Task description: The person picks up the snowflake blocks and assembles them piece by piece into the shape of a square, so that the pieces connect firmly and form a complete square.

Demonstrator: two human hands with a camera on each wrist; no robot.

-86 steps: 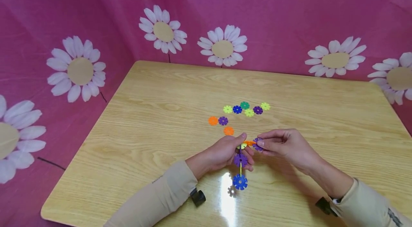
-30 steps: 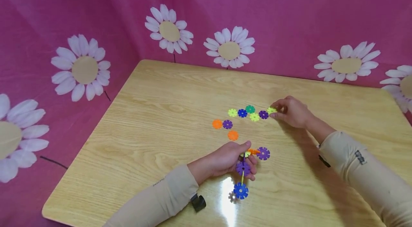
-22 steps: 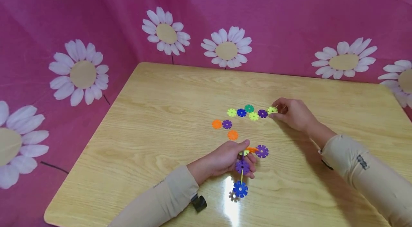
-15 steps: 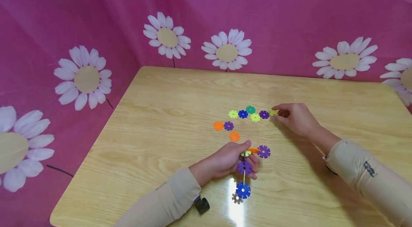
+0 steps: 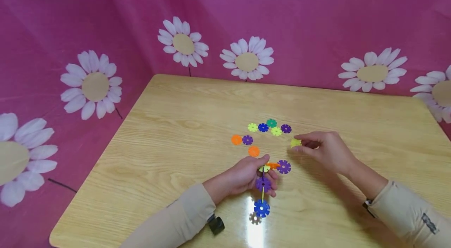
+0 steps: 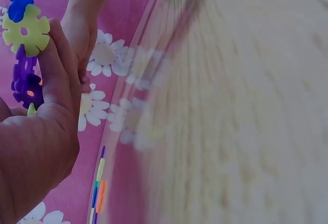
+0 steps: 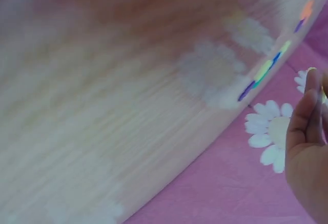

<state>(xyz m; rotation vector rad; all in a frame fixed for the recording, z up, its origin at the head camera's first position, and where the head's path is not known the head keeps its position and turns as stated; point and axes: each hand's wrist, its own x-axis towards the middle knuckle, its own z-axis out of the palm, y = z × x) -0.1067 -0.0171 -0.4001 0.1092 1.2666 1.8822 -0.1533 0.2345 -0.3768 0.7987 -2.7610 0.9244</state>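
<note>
Presenting the yellow disc, pinched by the right grip, squarely to the linked discs, held by the left grip, is advised.

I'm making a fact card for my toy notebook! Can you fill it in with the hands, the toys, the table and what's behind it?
Left hand: holds a chain of joined discs
Chain colors: purple, yellow, orange, blue
Right hand: pinches one yellow disc, apart from the chain
Lying on table: eight loose discs
Loose colors: two yellow, two purple, two orange, one blue, one green
Table: light wood look, rounded corners, shiny
Behind: pink cloth with big white flowers
Sleeves: light tan
</note>
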